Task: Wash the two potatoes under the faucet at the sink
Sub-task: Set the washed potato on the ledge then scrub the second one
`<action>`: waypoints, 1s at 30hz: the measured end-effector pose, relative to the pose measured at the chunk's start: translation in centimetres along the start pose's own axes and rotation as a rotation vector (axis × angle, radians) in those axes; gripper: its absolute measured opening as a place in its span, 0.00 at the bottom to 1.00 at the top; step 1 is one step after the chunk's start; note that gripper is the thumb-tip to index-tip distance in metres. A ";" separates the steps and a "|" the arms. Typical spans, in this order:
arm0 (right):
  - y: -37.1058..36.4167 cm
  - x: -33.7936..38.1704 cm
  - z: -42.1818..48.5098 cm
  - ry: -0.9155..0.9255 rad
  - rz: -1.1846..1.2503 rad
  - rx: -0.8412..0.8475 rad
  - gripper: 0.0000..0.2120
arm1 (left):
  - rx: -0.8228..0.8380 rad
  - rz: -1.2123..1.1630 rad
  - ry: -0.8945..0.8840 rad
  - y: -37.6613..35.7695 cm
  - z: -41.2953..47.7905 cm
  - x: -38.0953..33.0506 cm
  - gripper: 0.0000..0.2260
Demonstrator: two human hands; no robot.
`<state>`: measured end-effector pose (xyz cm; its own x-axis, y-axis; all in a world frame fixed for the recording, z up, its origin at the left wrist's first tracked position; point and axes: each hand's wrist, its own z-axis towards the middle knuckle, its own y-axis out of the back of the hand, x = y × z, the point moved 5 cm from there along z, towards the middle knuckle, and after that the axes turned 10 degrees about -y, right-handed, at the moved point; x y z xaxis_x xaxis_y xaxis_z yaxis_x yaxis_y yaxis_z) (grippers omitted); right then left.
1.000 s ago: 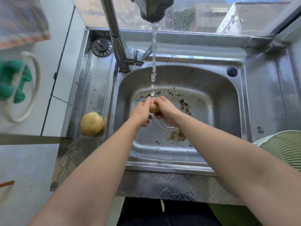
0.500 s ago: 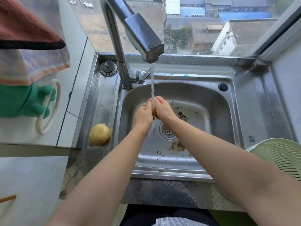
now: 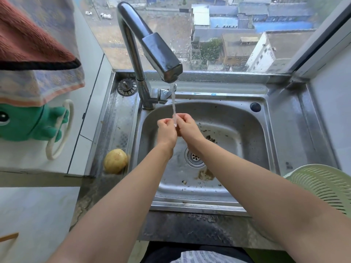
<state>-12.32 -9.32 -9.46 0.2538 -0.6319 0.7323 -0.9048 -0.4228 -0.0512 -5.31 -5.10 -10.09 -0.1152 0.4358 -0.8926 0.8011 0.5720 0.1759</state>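
Note:
Water runs from the chrome faucet in a thin stream onto my two hands over the steel sink. My left hand and right hand are pressed together around a small potato, which is almost wholly hidden between the palms. A second, larger yellow potato lies on the wet ledge to the left of the basin, apart from both hands.
Dirt specks and peel bits lie around the drain. A pale green colander sits at the right edge. A loose strainer plug rests behind the faucet base. A towel and green toy hook hang at left.
My hands have closed over the small potato, which showed between the fingers a second ago, and have risen nearer the spout. The view has tilted up. The ledge potato has not moved.

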 end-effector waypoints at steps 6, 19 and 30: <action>-1.3 0.3 0.4 0.041 0.108 -0.052 0.06 | 0.019 -0.336 0.210 -0.8 -1.0 0.5 0.21; -0.9 0.4 -0.7 0.095 0.028 0.031 0.06 | 0.013 -0.121 0.157 0.4 -1.7 -0.6 0.14; -0.6 -0.3 -0.9 0.076 0.034 0.148 0.13 | 0.038 -0.146 0.138 0.7 -1.5 -0.5 0.17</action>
<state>-12.19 -8.31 -9.07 0.1926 -0.5985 0.7776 -0.8507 -0.4968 -0.1717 -5.56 -3.87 -8.89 -0.3086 0.4430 -0.8417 0.7915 0.6104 0.0310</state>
